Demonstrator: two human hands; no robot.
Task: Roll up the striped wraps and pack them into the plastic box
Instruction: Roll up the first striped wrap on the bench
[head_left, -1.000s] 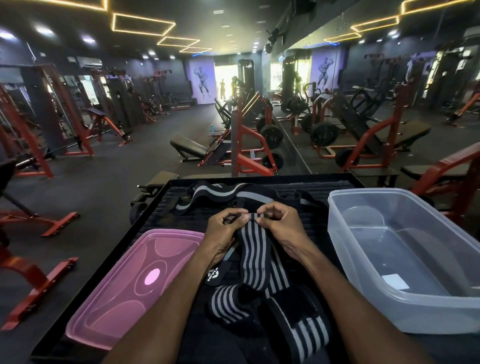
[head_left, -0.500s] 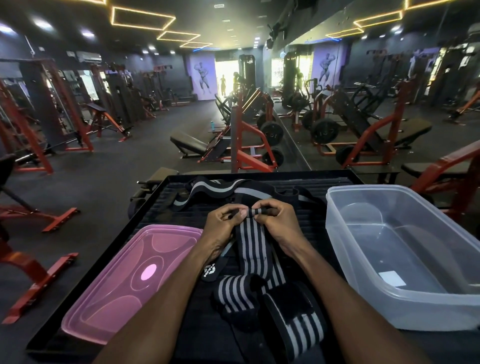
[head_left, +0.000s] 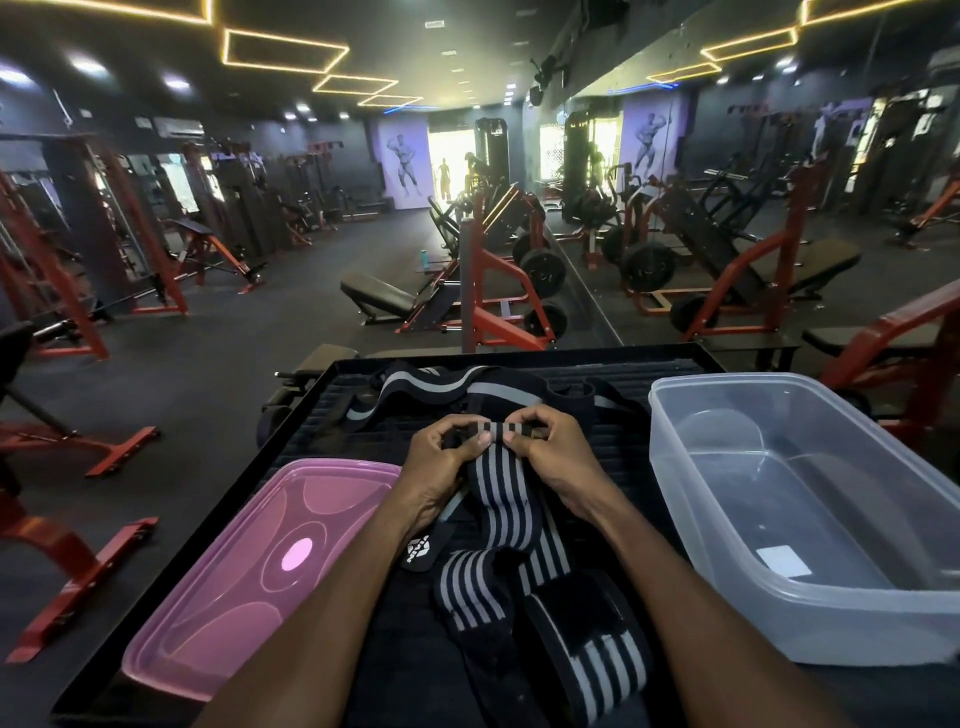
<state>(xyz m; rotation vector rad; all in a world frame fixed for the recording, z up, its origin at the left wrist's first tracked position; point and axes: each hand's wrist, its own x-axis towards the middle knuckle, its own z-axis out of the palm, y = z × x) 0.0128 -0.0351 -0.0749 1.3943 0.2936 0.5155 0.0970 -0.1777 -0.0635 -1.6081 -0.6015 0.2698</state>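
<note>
A black wrap with grey stripes (head_left: 506, 509) runs down the middle of the black platform (head_left: 332, 410). Its far end is curled into a small roll, pinched from both sides by my left hand (head_left: 441, 467) and my right hand (head_left: 553, 457). The wrap's loose length bunches toward me and ends in a wide cuff (head_left: 587, 654). A second striped wrap (head_left: 467, 387) lies unrolled across the far side of the platform. The clear plastic box (head_left: 779, 603) stands open on the right with only a white label inside.
The box's pink lid (head_left: 249, 571) lies upside down on the platform's left. Beyond the platform's edges are a dark gym floor, red weight machines (head_left: 493, 291), benches and a mirrored wall on the right.
My thumbs and fingers have turned the wrap's end over, so the small roll at its far end is a little tighter. The hands stayed in the same place.
</note>
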